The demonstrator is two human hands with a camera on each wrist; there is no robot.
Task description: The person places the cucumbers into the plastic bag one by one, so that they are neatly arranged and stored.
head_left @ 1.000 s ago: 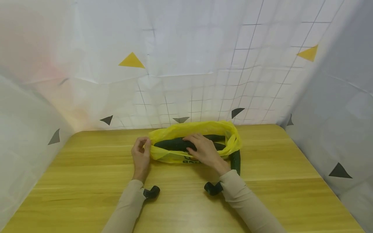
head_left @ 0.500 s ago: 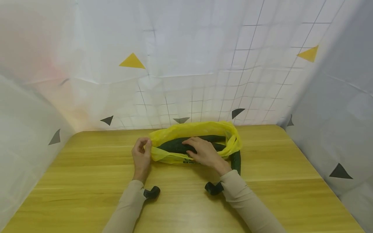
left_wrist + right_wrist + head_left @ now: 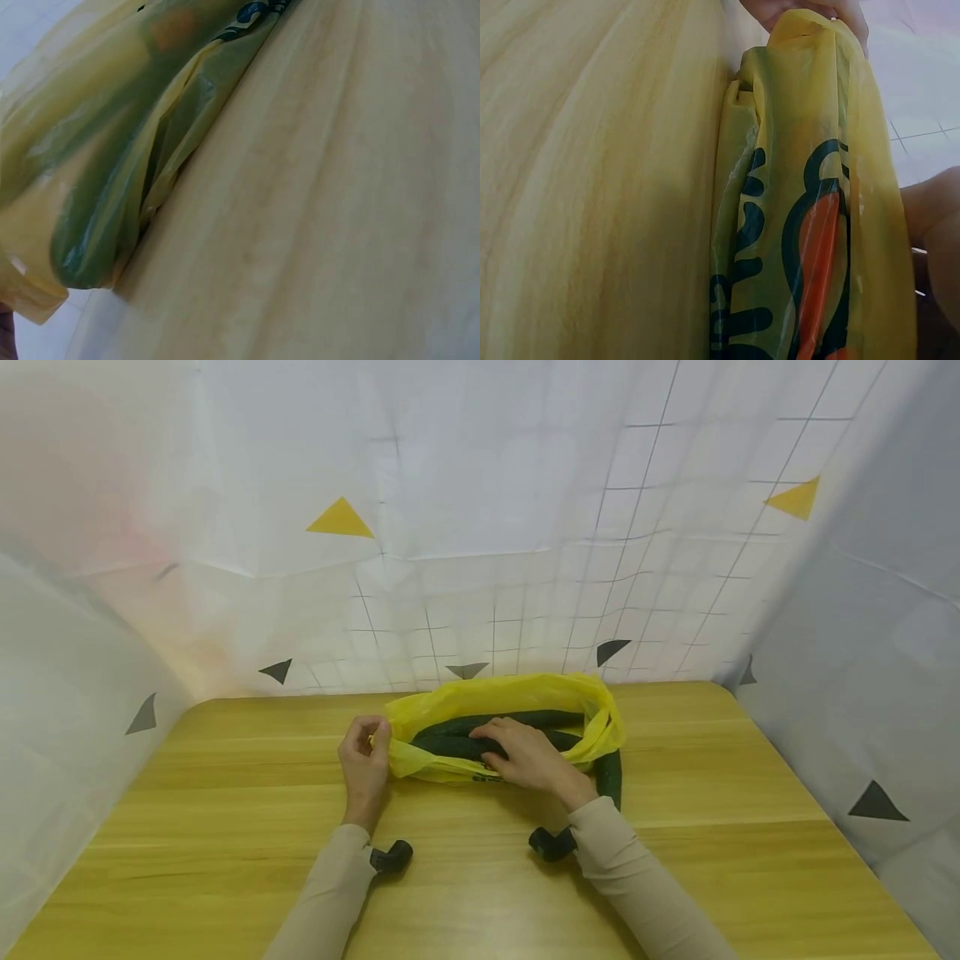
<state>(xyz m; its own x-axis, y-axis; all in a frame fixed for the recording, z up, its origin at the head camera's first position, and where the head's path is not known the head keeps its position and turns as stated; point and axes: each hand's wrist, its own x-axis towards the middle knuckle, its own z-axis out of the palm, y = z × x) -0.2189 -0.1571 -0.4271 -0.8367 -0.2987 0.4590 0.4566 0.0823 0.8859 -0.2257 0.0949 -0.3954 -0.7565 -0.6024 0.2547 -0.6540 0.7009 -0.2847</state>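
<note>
A yellow plastic bag (image 3: 510, 695) lies on its side lengthwise near the table's back edge, mouth spread upward. My left hand (image 3: 365, 768) pinches its left rim. Reaching into the mouth, my right hand (image 3: 528, 757) grips a dark green cucumber (image 3: 453, 746), fingers over the far side and thumb nearer me. Behind it in the bag lies another cucumber (image 3: 551, 718). A third cucumber (image 3: 609, 777) is outside, by the bag's right end, partly hidden by the right forearm. In the left wrist view, green shapes show through the bag (image 3: 97, 202); the right wrist view shows its printed side (image 3: 802, 150).
The wooden table (image 3: 225, 827) extends to both sides and toward me. A white sheet wall (image 3: 480, 568) with grid lines and triangles stands right behind the bag. Black wrist-mounted camera parts (image 3: 392, 857) stick out from the sleeves.
The gripped cucumber has sunk lower and nearer me in the bag, its left end shifting right. More of the cucumber behind now shows. My left hand keeps its place on the rim.
</note>
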